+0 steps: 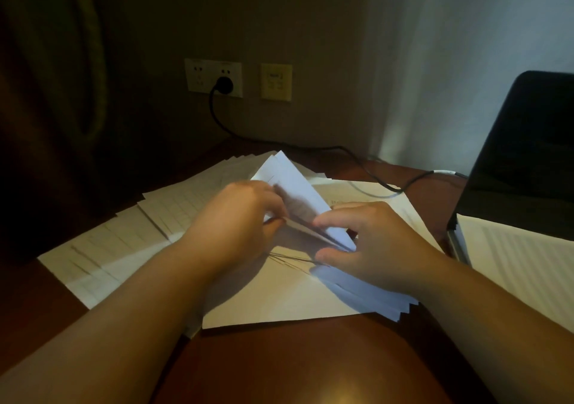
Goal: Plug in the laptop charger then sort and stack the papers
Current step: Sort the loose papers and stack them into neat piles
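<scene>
Gathering loose sheets at a wooden desk (279,363), with the black plug (224,85) already seated in the wall socket (213,77) and its cable (357,158) trailing right toward the laptop (521,155). Held between both hands, a raised sheaf of white papers (295,183), long axis slanting from far-left down to near-right, top corner tipped away toward the wall. Left hand (239,214) closed at the sheaf's near-left edge, thumb and fingers pinching it. Right hand (363,242) equally close on the opposite side, fingers curled over the lower right end, thumb underneath. Beneath and to the left, more lined sheets (124,242) fanned across the desk, unsorted; a further sheet (512,264) lying on the laptop's base. Judged next: squaring the sheaf, then collecting the left-hand fan.
</scene>
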`<state>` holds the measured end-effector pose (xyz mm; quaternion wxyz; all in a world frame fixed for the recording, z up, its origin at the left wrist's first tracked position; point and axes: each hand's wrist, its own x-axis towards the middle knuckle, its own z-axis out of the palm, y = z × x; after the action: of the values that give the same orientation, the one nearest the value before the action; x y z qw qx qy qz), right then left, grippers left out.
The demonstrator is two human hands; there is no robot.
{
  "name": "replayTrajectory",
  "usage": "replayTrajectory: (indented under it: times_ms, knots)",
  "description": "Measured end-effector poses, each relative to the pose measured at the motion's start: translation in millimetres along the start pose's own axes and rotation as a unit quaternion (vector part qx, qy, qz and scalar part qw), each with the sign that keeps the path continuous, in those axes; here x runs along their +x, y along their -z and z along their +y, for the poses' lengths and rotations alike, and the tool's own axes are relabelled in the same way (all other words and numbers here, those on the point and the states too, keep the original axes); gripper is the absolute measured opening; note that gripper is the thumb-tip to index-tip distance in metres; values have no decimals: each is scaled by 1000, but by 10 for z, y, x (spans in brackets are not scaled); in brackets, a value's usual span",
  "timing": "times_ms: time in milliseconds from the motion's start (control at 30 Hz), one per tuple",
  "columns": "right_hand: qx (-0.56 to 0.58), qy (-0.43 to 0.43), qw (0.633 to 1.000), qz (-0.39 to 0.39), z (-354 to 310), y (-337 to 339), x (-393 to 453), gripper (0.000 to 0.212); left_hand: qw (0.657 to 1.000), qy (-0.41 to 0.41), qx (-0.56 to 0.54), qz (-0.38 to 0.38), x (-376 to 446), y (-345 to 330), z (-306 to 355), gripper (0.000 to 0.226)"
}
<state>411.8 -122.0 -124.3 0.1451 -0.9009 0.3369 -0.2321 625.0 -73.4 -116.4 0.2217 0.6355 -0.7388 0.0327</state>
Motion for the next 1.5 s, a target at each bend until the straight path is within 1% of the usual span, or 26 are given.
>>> replayTrajectory:
  times_ms: [67, 100, 200, 233, 267, 300, 333, 367, 433, 467, 500, 533, 567, 633, 700, 900, 967, 1067, 1200, 1233, 1300, 1333, 1367, 1400, 1433, 1500]
  knots:
    - [-13, 9, 1000, 3, -3, -6, -1, 37, 997, -5, -20, 81, -5, -19, 23, 15]
    - [-19, 13, 1000, 14, 7, -11, -1, 36, 993, 0, -28, 117, -16, -30, 48, 18]
    - [-36, 21, 997, 67, 42, -24, 1, 37, 970, 62, -70, 224, -45, -20, 110, 51]
    - [-42, 18, 995, 87, 41, -20, 0, 40, 959, 87, -92, 253, -52, 7, 135, 56]
    - [-46, 11, 993, 105, 39, -10, 2, 44, 951, 98, -111, 271, -53, 32, 142, 56]
    - [-42, 2, 992, 122, 37, 3, 4, 49, 950, 95, -124, 272, -53, 48, 141, 52]
    - [-32, -12, 990, 135, 41, 14, 7, 55, 957, 84, -128, 247, -53, 54, 127, 48]
    - [-17, -28, 989, 143, 45, 24, 8, 60, 972, 70, -117, 194, -56, 52, 116, 45]
    - [1, -41, 986, 161, 44, 32, 15, 64, 995, 58, -60, 49, -75, 6, 114, 47]
    - [4, -36, 984, 172, 37, 34, 16, 61, 998, 58, -35, -12, -84, -27, 124, 53]
    - [7, -29, 983, 183, 27, 33, 15, 57, 996, 60, -19, -56, -85, -62, 134, 60]
    - [12, -24, 981, 191, 21, 32, 15, 51, 994, 65, -13, -87, -85, -90, 143, 65]
    - [19, -22, 980, 195, 19, 30, 15, 45, 993, 70, -11, -100, -81, -102, 150, 67]
    - [22, -28, 981, 188, 15, 25, 17, 39, 992, 69, -7, -104, -70, -92, 142, 66]
    - [18, -31, 983, 180, 21, 23, 20, 37, 993, 57, -9, -103, -68, -62, 138, 61]
    - [1, -15, 983, 181, 44, 13, 21, 36, 994, 17, -6, -111, -64, 3, 99, 30]
    - [0, -20, 985, 173, 49, 4, 20, 33, 994, 6, -3, -113, -71, -21, 73, 24]
    - [3, -17, 987, 161, 37, -14, 25, 30, 993, -14, 4, -116, -66, -27, 24, 25]
    - [4, -14, 990, 141, 32, -19, 27, 29, 995, -22, -12, -98, -61, -143, -49, 25]
    - [-1, -11, 991, 135, 30, -19, 25, 30, 997, -39, -17, -64, -72, -200, -65, 23]
    - [-10, -3, 992, 122, 25, -15, 23, 31, 996, -37, -85, 6, -100, -246, -99, 18]
    - [-11, 1, 993, 118, 22, -12, 20, 31, 996, -47, -76, 18, -93, -195, -102, 17]
    - [-6, 6, 993, 115, 20, -11, 21, 31, 998, -52, -31, -20, -86, -135, -119, 18]
    - [2, 10, 994, 113, 16, -10, 21, 32, 998, -32, -6, -53, -79, -78, -142, 19]
    - [11, 14, 994, 108, 11, -11, 22, 32, 998, -12, -6, -56, -64, -36, -153, 18]
    - [17, 23, 996, 84, -6, -17, 22, 35, 1000, 7, -6, -6, -34, -36, -112, 14]
